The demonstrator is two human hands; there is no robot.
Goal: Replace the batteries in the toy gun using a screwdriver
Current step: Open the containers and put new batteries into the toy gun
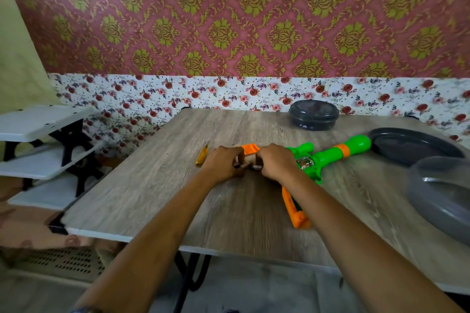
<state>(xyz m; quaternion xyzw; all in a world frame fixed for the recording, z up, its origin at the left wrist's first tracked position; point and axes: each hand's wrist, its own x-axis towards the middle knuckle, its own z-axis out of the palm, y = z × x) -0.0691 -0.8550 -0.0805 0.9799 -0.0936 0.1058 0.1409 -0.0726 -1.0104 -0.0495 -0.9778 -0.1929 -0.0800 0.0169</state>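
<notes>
Maroon damask wallpaper (254, 7) with olive-gold medallions covers the upper wall, above a white band of floral wallpaper (203, 94) dotted with red roses. A plain pale yellow-green wall (15, 58) adjoins at left, beside a tiered white shelf rack (43, 150) on black brackets. A grey wood-grain counter (229, 211) with a white edge stands on black metal legs (188, 274) over a grey floor (254, 287). Soft, even light fills the room.

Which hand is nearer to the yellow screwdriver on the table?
Left. The left hand lies just right of the screwdriver, close beside it; the right hand is farther right, by the toy gun.
</notes>
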